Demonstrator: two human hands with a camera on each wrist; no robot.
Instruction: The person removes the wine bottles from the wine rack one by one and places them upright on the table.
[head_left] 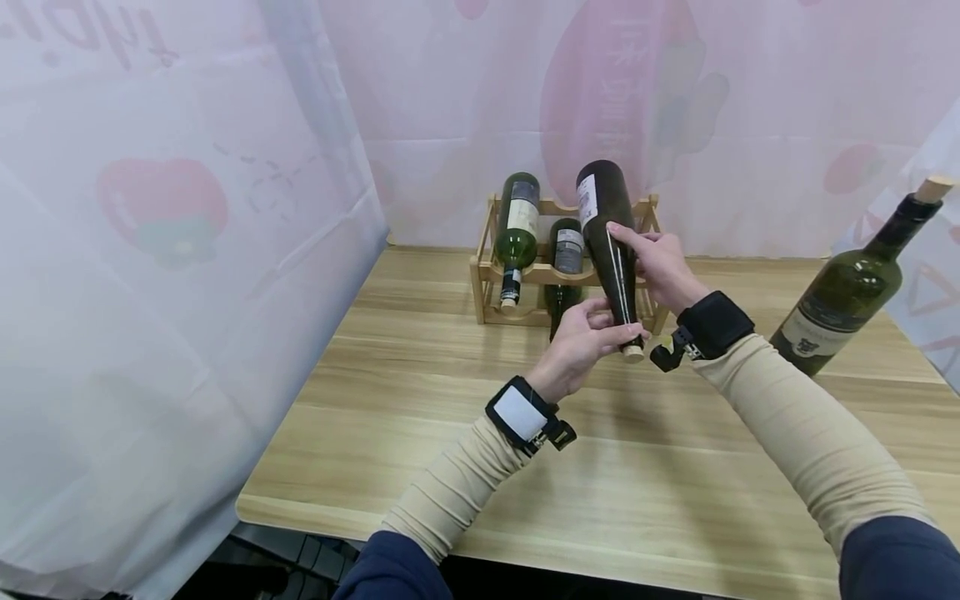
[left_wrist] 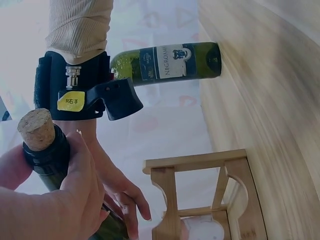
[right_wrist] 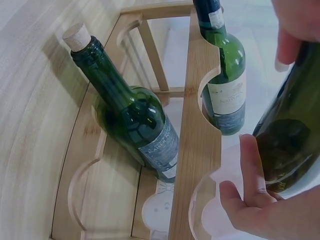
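Observation:
A dark wine bottle (head_left: 606,200) is held tilted over the right side of a wooden wine rack (head_left: 480,287), its corked neck pointing toward the person and downward. My left hand (head_left: 573,346) grips the neck just behind the cork (left_wrist: 37,130). Around the bottle's middle, my right hand (head_left: 663,267) holds on, thumb on the upper side. On the rack's upper level at the left lies a green bottle (head_left: 517,225) with a cream label. Another bottle (head_left: 567,250) rests in the lower level near the middle, neck outward, partly hidden behind my left hand.
A corked green bottle (head_left: 832,308) stands on the wooden table (head_left: 375,450) at the right, beside my right forearm. Printed cloth (head_left: 435,150) hangs behind the rack and along the left side. The table's front edge runs below the forearms.

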